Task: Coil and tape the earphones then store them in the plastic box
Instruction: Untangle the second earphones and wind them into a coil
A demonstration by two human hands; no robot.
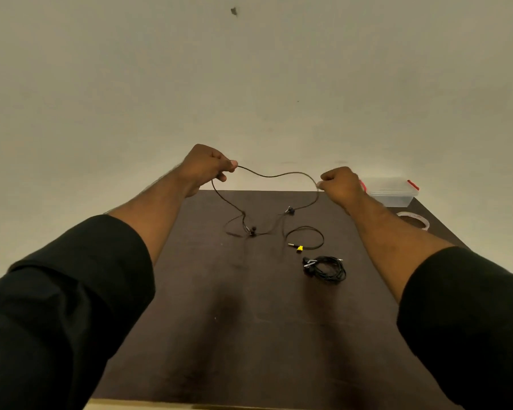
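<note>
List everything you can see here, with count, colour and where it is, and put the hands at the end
Loose earphones: one, black with a yellow tag near the plug, held up between both hands, ends trailing on the table
Coiled earphones: one bundle, black, on the table, right of centre
Plastic box: one, clear with red clips, far right corner
Tape roll: one, whitish, in front of the box
Table: one, dark brown
Wall: beige, behind the table
Left hand: pinches the cable
Right hand: pinches the cable
</note>
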